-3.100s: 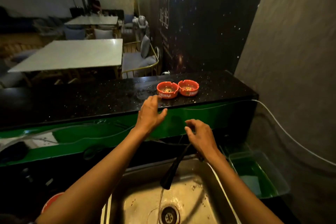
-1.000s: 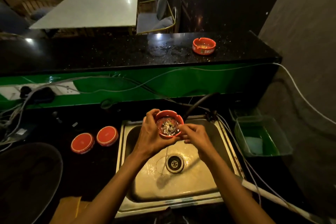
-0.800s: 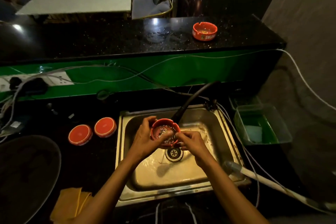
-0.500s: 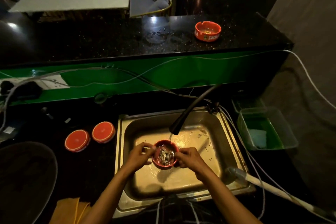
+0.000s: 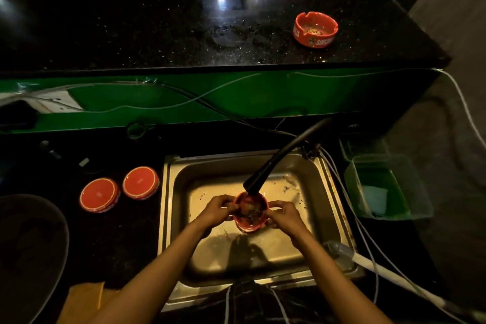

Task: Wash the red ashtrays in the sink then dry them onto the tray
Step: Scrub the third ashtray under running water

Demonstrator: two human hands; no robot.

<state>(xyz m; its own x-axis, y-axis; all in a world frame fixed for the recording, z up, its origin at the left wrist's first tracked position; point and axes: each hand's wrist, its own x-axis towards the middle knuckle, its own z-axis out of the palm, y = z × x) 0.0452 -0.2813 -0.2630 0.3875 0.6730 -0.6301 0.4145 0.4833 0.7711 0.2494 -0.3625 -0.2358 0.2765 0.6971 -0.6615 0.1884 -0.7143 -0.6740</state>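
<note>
Rinsing now: ashtray (image 5: 251,214) lowered from bench height into sink (image 5: 310,179), under spout (image 5: 265,173). Left hand (image 5: 215,212), right hand (image 5: 284,217) fingers grip rim either side. Washing begun; second ashtray (image 5: 315,29) waits beyond fingers.

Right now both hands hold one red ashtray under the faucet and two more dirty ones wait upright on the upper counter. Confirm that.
Not quite. The head view shows only one dirty ashtray upright on the upper counter, not two. The rest holds: the left hand and right hand hold one red ashtray under the faucet.
</note>
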